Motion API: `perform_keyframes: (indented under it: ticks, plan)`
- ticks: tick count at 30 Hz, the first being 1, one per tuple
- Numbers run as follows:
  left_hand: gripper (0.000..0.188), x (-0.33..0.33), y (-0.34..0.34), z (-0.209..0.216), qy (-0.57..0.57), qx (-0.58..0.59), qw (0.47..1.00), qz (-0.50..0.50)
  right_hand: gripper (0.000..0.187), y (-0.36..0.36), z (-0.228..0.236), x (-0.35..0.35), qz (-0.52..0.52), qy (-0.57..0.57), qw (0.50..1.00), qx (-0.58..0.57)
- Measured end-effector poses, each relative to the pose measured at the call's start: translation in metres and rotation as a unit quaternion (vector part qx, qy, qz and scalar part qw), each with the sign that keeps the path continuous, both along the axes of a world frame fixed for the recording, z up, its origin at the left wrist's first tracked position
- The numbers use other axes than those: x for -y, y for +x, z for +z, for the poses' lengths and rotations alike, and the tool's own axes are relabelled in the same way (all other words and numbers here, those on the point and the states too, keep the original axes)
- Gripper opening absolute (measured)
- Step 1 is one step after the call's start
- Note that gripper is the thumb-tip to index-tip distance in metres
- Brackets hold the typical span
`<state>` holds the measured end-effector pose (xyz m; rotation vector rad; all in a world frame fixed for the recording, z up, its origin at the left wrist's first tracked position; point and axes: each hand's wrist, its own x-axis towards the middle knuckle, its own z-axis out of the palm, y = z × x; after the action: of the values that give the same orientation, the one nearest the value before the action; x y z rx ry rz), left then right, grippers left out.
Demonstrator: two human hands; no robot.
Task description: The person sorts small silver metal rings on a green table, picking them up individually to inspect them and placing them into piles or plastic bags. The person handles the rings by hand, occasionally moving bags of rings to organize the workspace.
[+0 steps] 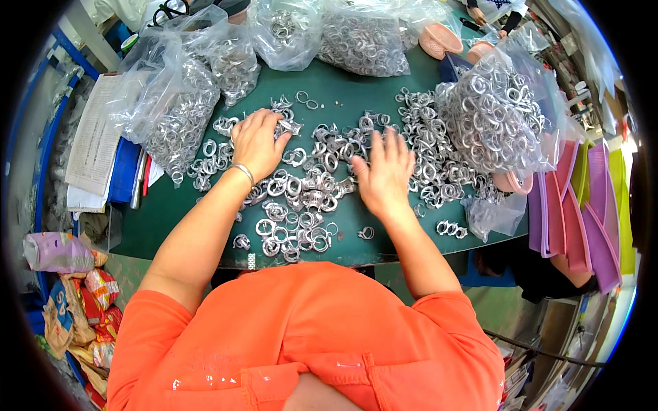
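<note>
– The left hand [257,142] is palm down with its thumb held away from the fingers, we see, and its fingertips are at a few silvery rings [310,198]. There's a bangle [242,174] on that wrist.

– And the right one?

– We find the right hand [385,177] spread, thumb well out, its fingertips at the edge of the heap. We can't tell whether anything sits under either palm.

– Where do we see most of the rings?

– Loose on the green table [288,81], heaped between the two hands and down toward the near edge. Another pile [430,140] lies just right of the right hand, beside a bulging clear bag [495,120] of rings.

– More bags?

– Yes, we have one [179,127] slumped left of the left hand, and others along the far side. A short row of rings [451,229] lies by itself near the right.
</note>
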<state>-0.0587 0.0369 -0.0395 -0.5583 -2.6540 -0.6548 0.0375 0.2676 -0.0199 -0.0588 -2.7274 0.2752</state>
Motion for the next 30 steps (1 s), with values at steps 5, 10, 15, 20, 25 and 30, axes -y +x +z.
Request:
perform_keyframes:
  ticks: [5, 10, 15, 20, 25, 30]
  plan:
    - [0.036, -0.004, -0.001, -0.001, -0.022, 0.003, 1.0, 0.006, 0.054, 0.002, 0.0, 0.029, 0.167, -0.035, 0.978, 0.124]
    - [0.036, 0.0, -0.002, 0.0, -0.014, 0.0, 1.0, -0.001, 0.036, -0.028, 0.002, 0.01, 0.281, -0.257, 0.925, -0.019]
    - [0.037, -0.004, -0.003, 0.0, -0.018, 0.001, 1.0, 0.003, 0.054, -0.069, -0.029, -0.058, 0.039, -0.115, 0.989, 0.08]
    - [0.037, -0.002, -0.005, -0.002, -0.032, -0.005, 0.999, 0.009, 0.046, -0.015, -0.004, 0.027, 0.219, -0.049, 0.974, 0.016]
    - [0.037, -0.001, -0.007, -0.005, -0.049, -0.006, 0.999, 0.016, 0.032, 0.008, 0.018, 0.024, 0.353, -0.224, 0.908, -0.026]
    - [0.037, -0.003, -0.008, -0.004, -0.048, -0.001, 0.999, 0.014, 0.03, -0.001, 0.006, -0.072, 0.044, 0.074, 0.996, -0.029]
